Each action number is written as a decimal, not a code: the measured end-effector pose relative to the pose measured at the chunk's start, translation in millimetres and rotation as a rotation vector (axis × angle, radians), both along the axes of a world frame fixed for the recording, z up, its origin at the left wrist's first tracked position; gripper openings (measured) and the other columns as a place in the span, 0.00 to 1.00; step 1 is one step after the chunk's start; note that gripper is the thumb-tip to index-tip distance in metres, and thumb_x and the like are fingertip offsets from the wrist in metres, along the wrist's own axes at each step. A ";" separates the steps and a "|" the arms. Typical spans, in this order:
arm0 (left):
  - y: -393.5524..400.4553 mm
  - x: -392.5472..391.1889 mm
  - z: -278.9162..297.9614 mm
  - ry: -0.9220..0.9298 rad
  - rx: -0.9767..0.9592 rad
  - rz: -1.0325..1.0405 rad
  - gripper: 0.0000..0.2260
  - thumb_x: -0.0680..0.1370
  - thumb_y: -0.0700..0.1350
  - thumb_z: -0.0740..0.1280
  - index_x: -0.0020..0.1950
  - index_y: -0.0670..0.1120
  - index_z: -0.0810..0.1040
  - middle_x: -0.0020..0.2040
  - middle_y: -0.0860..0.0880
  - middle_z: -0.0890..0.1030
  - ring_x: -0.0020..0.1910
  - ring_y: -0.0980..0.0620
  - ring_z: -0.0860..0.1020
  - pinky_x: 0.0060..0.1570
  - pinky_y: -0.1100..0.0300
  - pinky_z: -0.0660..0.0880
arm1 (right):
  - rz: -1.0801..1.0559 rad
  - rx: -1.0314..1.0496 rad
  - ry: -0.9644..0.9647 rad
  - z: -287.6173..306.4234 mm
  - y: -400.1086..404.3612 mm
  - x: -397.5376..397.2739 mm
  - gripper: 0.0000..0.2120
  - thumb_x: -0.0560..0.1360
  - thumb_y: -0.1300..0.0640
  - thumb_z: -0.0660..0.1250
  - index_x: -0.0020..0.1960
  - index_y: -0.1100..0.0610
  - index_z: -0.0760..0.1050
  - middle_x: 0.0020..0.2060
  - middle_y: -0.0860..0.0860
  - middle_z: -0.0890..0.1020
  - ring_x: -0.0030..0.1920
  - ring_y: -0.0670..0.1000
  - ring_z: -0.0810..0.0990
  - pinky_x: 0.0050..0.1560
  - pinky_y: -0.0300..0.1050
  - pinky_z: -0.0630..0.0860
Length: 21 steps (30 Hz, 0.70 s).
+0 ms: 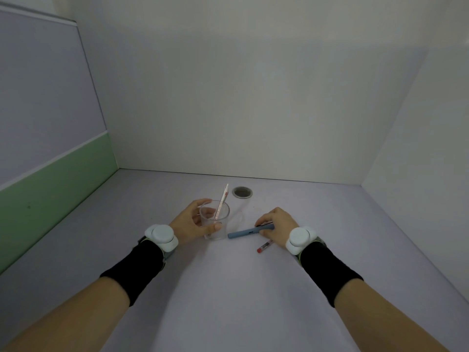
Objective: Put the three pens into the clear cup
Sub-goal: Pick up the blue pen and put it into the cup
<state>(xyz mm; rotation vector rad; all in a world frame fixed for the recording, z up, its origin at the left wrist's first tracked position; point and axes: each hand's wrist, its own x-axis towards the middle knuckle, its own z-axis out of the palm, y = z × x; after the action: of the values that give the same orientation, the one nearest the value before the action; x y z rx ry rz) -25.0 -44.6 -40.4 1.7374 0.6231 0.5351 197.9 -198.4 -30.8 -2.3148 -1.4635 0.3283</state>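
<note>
The clear cup stands upright on the desk, and my left hand wraps around it from the left. A white pen with red markings leans inside the cup, its top sticking out toward the back. My right hand grips the blue-grey pen at its right end; the pen lies nearly flat, its left tip close to the cup's base. A clear pen with a red cap lies on the desk just in front of my right hand, partly hidden by it.
A round grey cable grommet sits in the desk behind the cup. White walls close off the back and right; a grey and green partition stands on the left. Both wrists carry white devices and black bands.
</note>
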 end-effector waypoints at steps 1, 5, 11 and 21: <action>0.2 0.4 -0.5 0.004 0.002 0.004 0.34 0.63 0.49 0.80 0.65 0.53 0.69 0.61 0.47 0.78 0.62 0.49 0.77 0.62 0.53 0.75 | -0.002 -0.001 -0.006 0.2 -0.1 0.7 0.11 0.73 0.57 0.71 0.55 0.50 0.83 0.56 0.55 0.75 0.58 0.56 0.76 0.55 0.42 0.71; -0.8 2.0 -1.4 0.016 0.021 0.020 0.27 0.69 0.41 0.76 0.66 0.50 0.71 0.62 0.46 0.77 0.61 0.49 0.77 0.61 0.53 0.76 | -0.007 -0.003 -0.035 0.9 -1.9 1.4 0.10 0.73 0.55 0.71 0.54 0.52 0.82 0.51 0.52 0.75 0.58 0.56 0.75 0.52 0.42 0.70; -5.1 3.7 0.8 0.023 0.031 0.022 0.27 0.70 0.40 0.75 0.66 0.48 0.70 0.62 0.45 0.77 0.56 0.54 0.77 0.52 0.68 0.77 | -0.032 -0.025 -0.151 4.2 -2.0 -2.1 0.10 0.74 0.49 0.69 0.54 0.47 0.80 0.55 0.49 0.80 0.60 0.54 0.72 0.58 0.48 0.66; -5.4 0.8 2.1 0.081 0.080 0.016 0.30 0.69 0.44 0.76 0.69 0.48 0.68 0.64 0.45 0.77 0.60 0.51 0.77 0.50 0.72 0.74 | 0.001 0.272 0.185 30.7 -17.3 10.8 0.06 0.73 0.55 0.72 0.44 0.45 0.77 0.45 0.50 0.81 0.46 0.49 0.79 0.52 0.43 0.73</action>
<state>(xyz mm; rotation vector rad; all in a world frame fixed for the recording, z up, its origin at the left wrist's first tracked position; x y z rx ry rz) -24.2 -50.1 -38.3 1.8377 0.6814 0.5087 208.7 -215.7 -0.1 -2.0124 -1.3287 0.3125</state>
